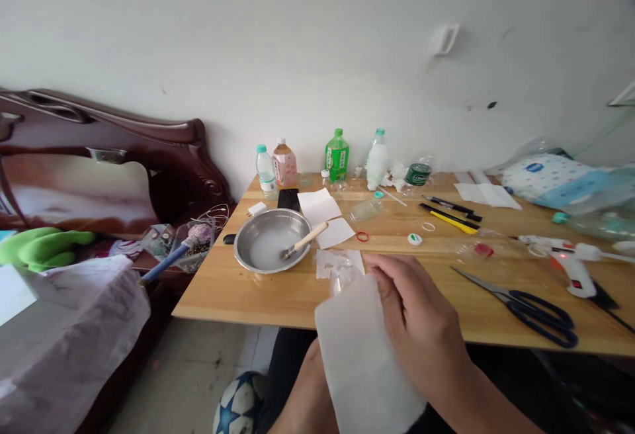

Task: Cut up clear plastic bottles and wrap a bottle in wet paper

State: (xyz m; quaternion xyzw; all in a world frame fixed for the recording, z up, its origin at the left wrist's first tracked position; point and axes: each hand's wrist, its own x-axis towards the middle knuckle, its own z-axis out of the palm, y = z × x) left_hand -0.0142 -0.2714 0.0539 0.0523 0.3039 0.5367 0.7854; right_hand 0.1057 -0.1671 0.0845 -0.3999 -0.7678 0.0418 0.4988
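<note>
A white sheet of paper (364, 361) hangs at the near edge of the table, with my right hand (421, 315) pinching its upper right corner between thumb and fingers. Of my left hand (306, 388) only the wrist side shows at the paper's left edge; its fingers are hidden behind the sheet. A clear plastic bottle piece (342, 276) stands out just above the paper's top edge. Behind it lies a small white sheet (325, 265). Left of these, a metal bowl (241, 254) contains whitish liquid and a wooden-handled brush (310, 237).
Large scissors (516, 302) and a glue gun (575, 272) lie on the right of the wooden table (213, 298). Cutters (449, 219) lie farther back. Several bottles, including a green one (337, 156), stand by the wall. A ball (241, 404) is on the floor.
</note>
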